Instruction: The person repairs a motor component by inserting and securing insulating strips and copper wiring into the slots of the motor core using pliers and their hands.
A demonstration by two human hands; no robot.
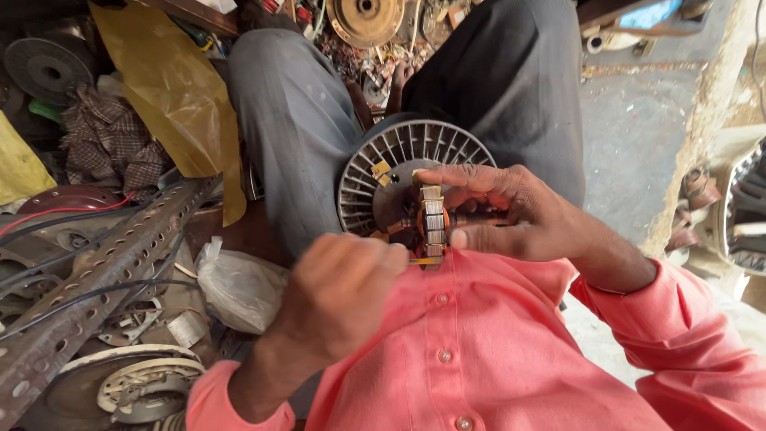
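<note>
Gripped by right hand (511, 211) at chest height: small slotted metal core (432, 223), above grey vented motor housing (399, 172) in lap. Pinched in left hand (343, 291): yellow strip (423, 260) at its slot. Seemingly mid-insertion, other slots pending.

The left hand (339, 291) is held curled into a loose fist close to the chest, wrist bent inward. The right hand (511, 211) is raised just beside it, fingers (459, 177) and thumb extended in a pinch.
</note>
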